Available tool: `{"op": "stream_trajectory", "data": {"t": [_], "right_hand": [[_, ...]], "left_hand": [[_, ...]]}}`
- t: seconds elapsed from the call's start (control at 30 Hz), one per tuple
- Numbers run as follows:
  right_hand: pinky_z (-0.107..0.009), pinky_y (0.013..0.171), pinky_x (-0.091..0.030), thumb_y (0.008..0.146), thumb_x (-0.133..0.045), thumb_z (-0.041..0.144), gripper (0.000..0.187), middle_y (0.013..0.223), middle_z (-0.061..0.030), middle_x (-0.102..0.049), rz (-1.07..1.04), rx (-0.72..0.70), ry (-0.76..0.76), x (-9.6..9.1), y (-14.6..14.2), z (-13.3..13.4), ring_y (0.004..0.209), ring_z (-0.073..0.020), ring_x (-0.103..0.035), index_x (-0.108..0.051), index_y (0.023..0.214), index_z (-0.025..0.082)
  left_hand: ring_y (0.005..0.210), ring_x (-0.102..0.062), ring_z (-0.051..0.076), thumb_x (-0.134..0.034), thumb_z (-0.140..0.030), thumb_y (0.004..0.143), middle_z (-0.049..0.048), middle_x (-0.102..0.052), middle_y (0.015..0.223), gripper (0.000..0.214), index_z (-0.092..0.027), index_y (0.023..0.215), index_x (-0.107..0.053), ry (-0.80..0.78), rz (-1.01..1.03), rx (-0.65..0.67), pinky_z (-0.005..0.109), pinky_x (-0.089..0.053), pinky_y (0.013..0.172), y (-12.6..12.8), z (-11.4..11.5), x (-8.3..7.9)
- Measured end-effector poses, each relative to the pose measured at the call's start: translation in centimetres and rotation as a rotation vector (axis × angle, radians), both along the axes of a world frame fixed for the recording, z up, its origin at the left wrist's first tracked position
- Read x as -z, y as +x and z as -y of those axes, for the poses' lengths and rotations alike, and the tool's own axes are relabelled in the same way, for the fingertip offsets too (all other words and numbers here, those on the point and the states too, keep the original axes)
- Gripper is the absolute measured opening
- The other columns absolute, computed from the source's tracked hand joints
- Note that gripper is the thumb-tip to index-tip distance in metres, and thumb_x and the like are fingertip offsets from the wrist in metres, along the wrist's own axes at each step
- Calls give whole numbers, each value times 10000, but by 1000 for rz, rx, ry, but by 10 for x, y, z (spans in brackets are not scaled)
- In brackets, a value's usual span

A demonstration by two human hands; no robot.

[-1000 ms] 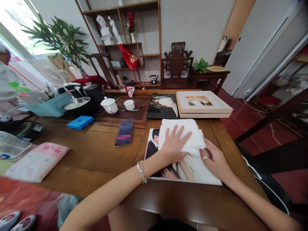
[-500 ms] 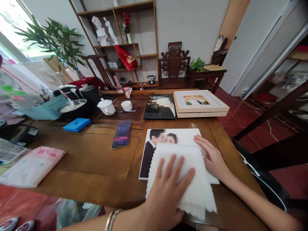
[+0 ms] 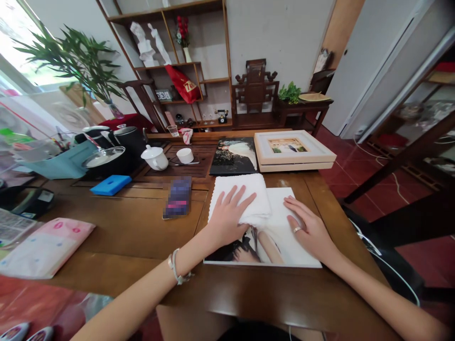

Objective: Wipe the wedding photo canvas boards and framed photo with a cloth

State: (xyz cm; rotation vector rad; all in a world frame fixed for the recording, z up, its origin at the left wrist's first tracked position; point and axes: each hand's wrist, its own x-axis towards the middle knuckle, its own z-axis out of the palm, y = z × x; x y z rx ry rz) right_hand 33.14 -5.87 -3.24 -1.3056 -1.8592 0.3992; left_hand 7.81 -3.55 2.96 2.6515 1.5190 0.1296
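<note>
My left hand (image 3: 229, 210) lies flat with spread fingers on a folded white cloth (image 3: 261, 194) with a scalloped edge. Under the cloth is a photo print panel (image 3: 270, 244) of a couple; the cloth covers its upper left part, faces included. At the panel's right side rests my right hand (image 3: 307, 227), fingers stretched out, a ring on one finger. The panel lies flat on the wooden table (image 3: 142, 237), close to its front edge.
Behind the panel lie a dark photo album (image 3: 232, 158) and a light wood picture frame (image 3: 295, 151). To the left are a purple pixelated item (image 3: 178, 196), a blue block (image 3: 111, 184), a white teapot (image 3: 155, 157), a white cup (image 3: 185, 155) and a pink-white packet (image 3: 48, 246).
My left hand has slid the cloth away from me, up the panel and slightly left. The panel's lower part is now uncovered and its top left covered. My right hand stays at the right side.
</note>
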Motion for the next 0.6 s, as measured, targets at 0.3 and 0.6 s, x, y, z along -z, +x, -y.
{"op": "stream_trajectory", "data": {"t": [0.3,0.6], "right_hand": [[-481,1122,-390,926,-468,275,361,1382,-133,-576,24,15,0,-1,-2,1,1326,-257,-497,-616,1242,181],[-506,1129,-370,923,-482,274,356,1371,-108,-586,-9,6,-3,-1,-1,0,1317,-267,-503,-624,1246,220]], "left_hand": [[1503,-87,354,-602,-160,643,29,-99,1649,996,-320,1545,-212,-4,29,102,585,-102,1189,-18,90,4],[1489,-181,332,-588,-236,798,93,-240,1615,746,-255,1503,-345,11,28,-4,566,-172,1177,-32,23,1]]}}
